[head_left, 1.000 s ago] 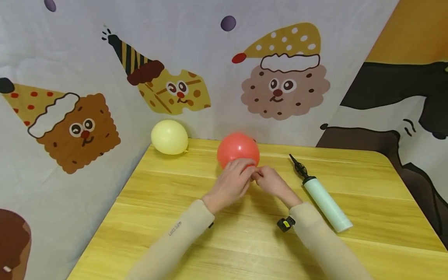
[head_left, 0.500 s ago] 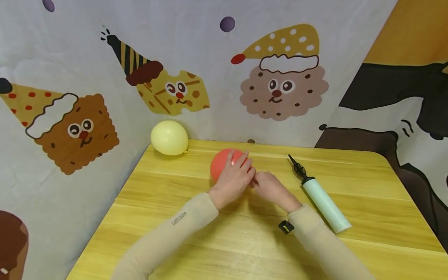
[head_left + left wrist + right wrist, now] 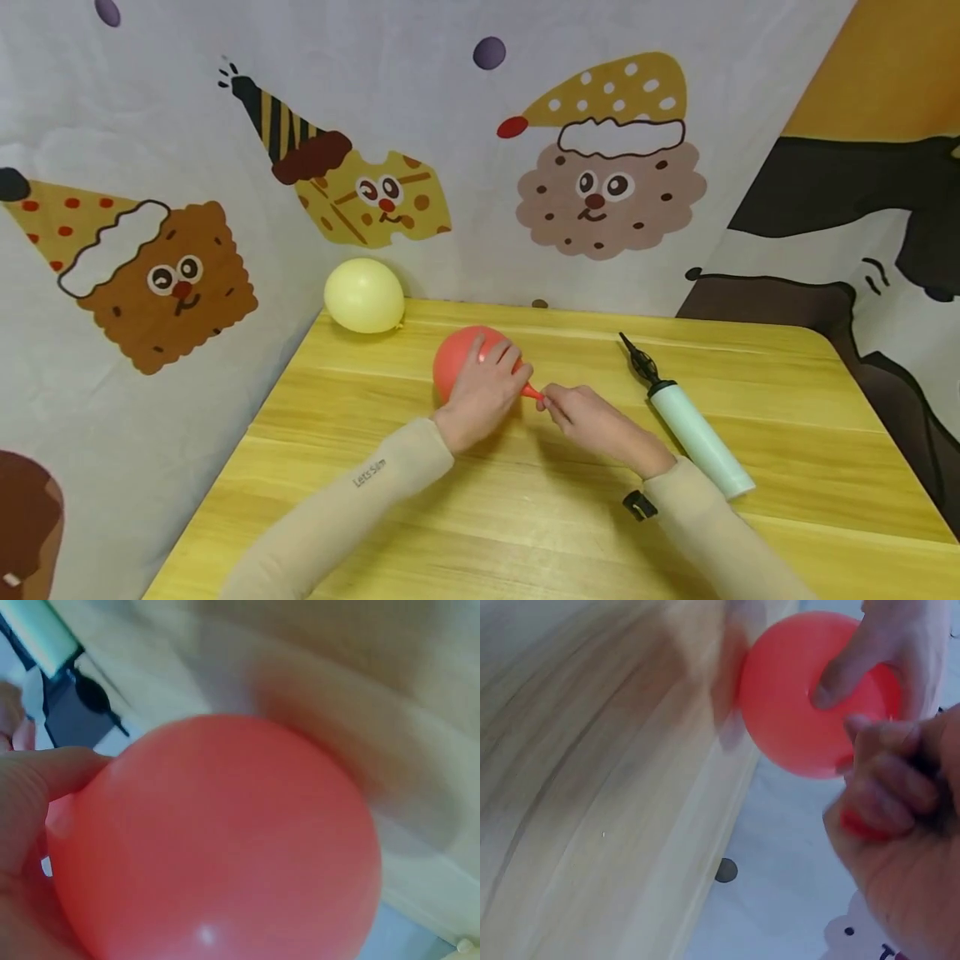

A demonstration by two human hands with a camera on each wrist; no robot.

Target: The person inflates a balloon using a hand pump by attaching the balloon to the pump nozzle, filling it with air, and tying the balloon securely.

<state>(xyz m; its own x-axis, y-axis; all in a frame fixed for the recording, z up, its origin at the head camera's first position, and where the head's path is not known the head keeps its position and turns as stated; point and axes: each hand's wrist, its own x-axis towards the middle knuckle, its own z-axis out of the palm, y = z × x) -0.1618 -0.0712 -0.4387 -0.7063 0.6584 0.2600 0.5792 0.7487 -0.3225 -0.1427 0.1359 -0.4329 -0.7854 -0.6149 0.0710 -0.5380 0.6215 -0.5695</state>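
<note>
An inflated red balloon (image 3: 452, 360) is between the two hands, over the middle of the table. My left hand (image 3: 483, 390) grips its round body near the neck, fingers spread over the top. In the left wrist view, the thumb of the left hand (image 3: 37, 791) presses against the balloon (image 3: 225, 832), which fills much of the picture. My right hand (image 3: 600, 425) pinches the end of the balloon's neck (image 3: 531, 391), drawn out thin toward the right. From the right wrist view, the fingers of the right hand (image 3: 900, 817) are curled, with some red showing between them.
A yellow balloon (image 3: 363, 296), tied off, rests at the table's back left corner. To the right lies a pale green hand pump (image 3: 701, 437), its black nozzle pointing away. A cartoon-printed cloth (image 3: 480, 167) hangs behind the wooden table (image 3: 517, 533).
The red balloon has come left and nearer to me, along with my left hand. My right hand has shifted slightly right and nearer, and the stretched neck now shows between the hands.
</note>
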